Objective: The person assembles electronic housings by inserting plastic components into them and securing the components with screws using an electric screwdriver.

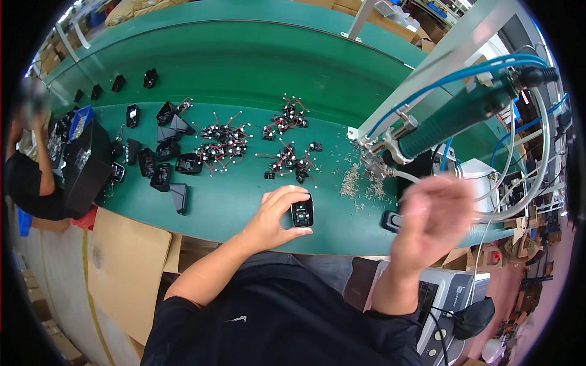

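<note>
My left hand grips a small black plastic housing by its sides at the front edge of the green workbench. The housing's open side faces up, showing small parts inside. My right hand is raised over the bench's right end, its fingers smeared by motion. Above it hangs a green-bodied power screwdriver with a metal head and hoses, apart from the hand. Beside that hand lies another black unit with a grey face. Loose screws are scattered below the screwdriver's head.
Wired black parts lie in clusters mid-bench. Several black housings spread to their left. A large black bin and a blue tray stand farther left, near another person. A white machine sits below the bench at right.
</note>
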`<control>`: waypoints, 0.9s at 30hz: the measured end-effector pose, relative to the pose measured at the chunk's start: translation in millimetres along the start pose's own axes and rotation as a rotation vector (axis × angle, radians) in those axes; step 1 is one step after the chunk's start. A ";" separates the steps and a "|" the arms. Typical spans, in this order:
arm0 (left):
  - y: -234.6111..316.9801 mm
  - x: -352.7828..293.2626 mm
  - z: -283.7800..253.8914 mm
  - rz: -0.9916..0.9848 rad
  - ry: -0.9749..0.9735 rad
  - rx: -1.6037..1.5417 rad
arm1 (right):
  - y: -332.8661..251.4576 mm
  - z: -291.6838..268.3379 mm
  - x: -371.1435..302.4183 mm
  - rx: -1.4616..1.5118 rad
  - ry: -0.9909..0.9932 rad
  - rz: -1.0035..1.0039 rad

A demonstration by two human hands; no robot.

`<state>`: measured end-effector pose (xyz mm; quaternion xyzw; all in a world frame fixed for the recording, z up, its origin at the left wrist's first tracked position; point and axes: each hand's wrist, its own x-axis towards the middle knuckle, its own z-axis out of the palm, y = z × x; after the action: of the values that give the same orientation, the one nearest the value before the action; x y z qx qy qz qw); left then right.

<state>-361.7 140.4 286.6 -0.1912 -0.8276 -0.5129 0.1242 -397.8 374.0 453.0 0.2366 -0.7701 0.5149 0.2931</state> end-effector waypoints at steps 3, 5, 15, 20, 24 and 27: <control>-1.1 -0.1 0.8 0.007 0.007 0.033 | 7.4 27.5 71.5 0.019 0.311 -0.183; -1.0 0.5 -1.7 -0.007 0.003 0.044 | 16.0 34.8 97.0 0.201 0.207 0.064; 3.1 1.8 2.7 0.000 0.037 0.051 | 9.4 53.3 63.2 0.565 0.104 0.189; -1.2 0.2 2.9 -0.011 0.007 0.134 | -9.0 61.2 26.8 0.966 -0.103 0.295; 2.2 1.3 4.7 -0.014 0.016 0.143 | 2.1 71.1 3.0 1.005 -0.100 0.339; 2.7 0.7 3.5 -0.017 0.005 0.135 | 2.7 72.0 -5.5 0.888 -0.093 0.378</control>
<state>-361.2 144.8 287.4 -0.1739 -0.8617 -0.4573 0.1347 -410.6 308.3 425.9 0.2178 -0.5176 0.8269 0.0304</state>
